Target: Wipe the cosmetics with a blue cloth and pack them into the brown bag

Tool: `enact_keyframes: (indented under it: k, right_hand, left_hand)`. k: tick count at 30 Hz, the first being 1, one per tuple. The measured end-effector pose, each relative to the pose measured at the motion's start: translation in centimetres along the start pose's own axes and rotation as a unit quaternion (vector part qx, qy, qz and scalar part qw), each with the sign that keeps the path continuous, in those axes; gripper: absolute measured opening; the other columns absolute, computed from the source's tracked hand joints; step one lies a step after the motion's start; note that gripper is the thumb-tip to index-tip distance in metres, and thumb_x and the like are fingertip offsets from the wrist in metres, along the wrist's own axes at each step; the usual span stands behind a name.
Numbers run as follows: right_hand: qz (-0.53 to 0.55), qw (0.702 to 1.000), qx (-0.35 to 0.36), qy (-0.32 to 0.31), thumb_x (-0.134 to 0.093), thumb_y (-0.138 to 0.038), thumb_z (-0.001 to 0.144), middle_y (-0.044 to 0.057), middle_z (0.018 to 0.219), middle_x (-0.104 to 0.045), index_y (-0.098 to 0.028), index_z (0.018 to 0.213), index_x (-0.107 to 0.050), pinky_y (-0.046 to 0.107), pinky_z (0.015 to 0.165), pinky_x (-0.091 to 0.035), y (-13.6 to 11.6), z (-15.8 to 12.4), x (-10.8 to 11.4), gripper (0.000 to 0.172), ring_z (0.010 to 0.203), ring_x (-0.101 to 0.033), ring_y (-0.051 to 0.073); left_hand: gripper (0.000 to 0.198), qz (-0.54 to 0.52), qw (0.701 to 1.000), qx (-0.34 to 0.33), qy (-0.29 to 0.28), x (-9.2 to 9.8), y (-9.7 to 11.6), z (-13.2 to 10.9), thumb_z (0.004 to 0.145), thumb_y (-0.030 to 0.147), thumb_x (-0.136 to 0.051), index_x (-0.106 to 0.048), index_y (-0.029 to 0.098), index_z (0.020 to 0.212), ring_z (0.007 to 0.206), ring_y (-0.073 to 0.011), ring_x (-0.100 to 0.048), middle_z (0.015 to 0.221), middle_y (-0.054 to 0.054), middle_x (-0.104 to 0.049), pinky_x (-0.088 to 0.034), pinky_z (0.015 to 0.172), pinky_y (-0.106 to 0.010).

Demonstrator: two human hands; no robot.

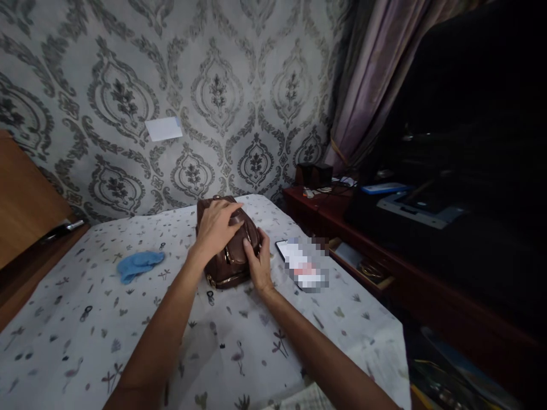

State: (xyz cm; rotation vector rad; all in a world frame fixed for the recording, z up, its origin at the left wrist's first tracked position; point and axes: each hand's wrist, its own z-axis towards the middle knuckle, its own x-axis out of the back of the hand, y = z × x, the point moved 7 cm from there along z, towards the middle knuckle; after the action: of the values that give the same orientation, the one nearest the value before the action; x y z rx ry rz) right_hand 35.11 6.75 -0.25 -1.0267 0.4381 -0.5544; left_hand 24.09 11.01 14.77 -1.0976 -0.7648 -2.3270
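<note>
A brown leather bag [234, 250] with gold-coloured zips and a rounded front pocket lies on the patterned white cloth. Across its upper part rests my left hand [217, 225], fingers stretched out and the thumb apart from them. My right hand [259, 263] grips the bag's right side, thumb on the front pocket and fingers around the edge. Part of the bag is hidden beneath my left hand. To the left lies a crumpled blue cloth [140, 265]. Right of the bag is a phone [294, 265] with a lit, blurred-out screen.
The white cloth [141, 341] covers the surface up to the patterned wall [179, 68]. On the right stands a dark red desk [342, 230] with an open drawer [363, 265]. A large black screen [478, 108] rises over it. Wooden furniture [34, 199] borders the left side.
</note>
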Motion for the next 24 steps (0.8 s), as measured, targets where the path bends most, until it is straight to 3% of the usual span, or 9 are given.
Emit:
enact_keyframes:
  k: [3, 6, 9, 13, 17, 24]
  right_hand:
    - [0.013, 1.000, -0.002, -0.026, -0.061, -0.055, 0.089, 0.016, 0.139, -0.055, -0.018, 0.138, -0.045, 0.047, 0.113, -0.042, -0.1, 0.4, -0.1, 0.064, 0.129, -0.054, 0.027]
    - [0.029, 0.999, -0.003, -0.028, -0.066, -0.053, 0.085, 0.014, 0.133, -0.060, -0.019, 0.133, -0.050, 0.046, 0.110, -0.045, -0.2, 0.7, 0.0, 0.061, 0.123, -0.058, 0.027]
    - [0.055, 0.998, -0.013, -0.023, -0.069, -0.052, 0.082, 0.012, 0.127, -0.064, -0.019, 0.128, -0.054, 0.044, 0.104, -0.049, -0.3, 1.0, 0.0, 0.058, 0.118, -0.061, 0.027]
    - [0.066, 0.997, -0.022, -0.025, -0.069, -0.051, 0.082, 0.011, 0.124, -0.066, -0.019, 0.125, -0.055, 0.042, 0.102, -0.050, -0.4, 1.1, -0.1, 0.055, 0.114, -0.062, 0.026]
    - [0.059, 0.998, -0.016, -0.026, -0.062, -0.053, 0.087, 0.011, 0.123, -0.067, -0.018, 0.124, -0.056, 0.042, 0.103, -0.049, -0.5, 1.2, 0.1, 0.051, 0.114, -0.062, 0.025]
    - [0.053, 0.998, -0.006, -0.022, -0.053, -0.049, 0.093, 0.009, 0.115, -0.070, -0.019, 0.116, -0.062, 0.041, 0.099, -0.050, -1.0, 1.4, 0.3, 0.039, 0.106, -0.064, 0.024]
  left_hand:
    - [0.025, 0.017, 1.000, 0.014, -0.011, -1.1, 0.1, 0.4, 0.090, 0.027, -0.064, -0.073, 0.025, 0.113, 0.116, -0.0313, -0.055, 0.115, -0.008, -0.068, -0.042, 0.103, -0.045]
    - [0.024, 0.022, 0.999, 0.004, -0.038, -1.6, 0.1, 0.2, 0.088, 0.032, -0.067, -0.073, 0.026, 0.111, 0.116, -0.0323, -0.054, 0.115, -0.008, -0.068, -0.041, 0.102, -0.047]
    - [0.046, 0.012, 0.995, -0.026, -0.096, -1.8, -0.2, -0.4, 0.081, 0.040, -0.075, -0.067, 0.028, 0.125, 0.128, -0.0348, -0.048, 0.132, -0.009, -0.062, -0.037, 0.108, -0.050]
    - [0.077, 0.014, 0.985, -0.048, -0.163, -2.3, -1.1, -1.4, 0.073, 0.043, -0.081, -0.051, 0.032, 0.143, 0.148, -0.0401, -0.026, 0.157, -0.010, -0.041, -0.024, 0.118, -0.058]
    - [0.083, 0.028, 0.984, -0.043, -0.173, -2.8, -1.6, -1.7, 0.073, 0.042, -0.080, -0.045, 0.033, 0.147, 0.151, -0.0403, -0.019, 0.161, -0.010, -0.035, -0.022, 0.119, -0.060]
    - [0.087, 0.037, 0.983, -0.038, -0.176, -3.0, -1.5, -1.5, 0.069, 0.041, -0.082, -0.045, 0.032, 0.147, 0.151, -0.0413, -0.021, 0.161, -0.010, -0.036, -0.023, 0.119, -0.060]
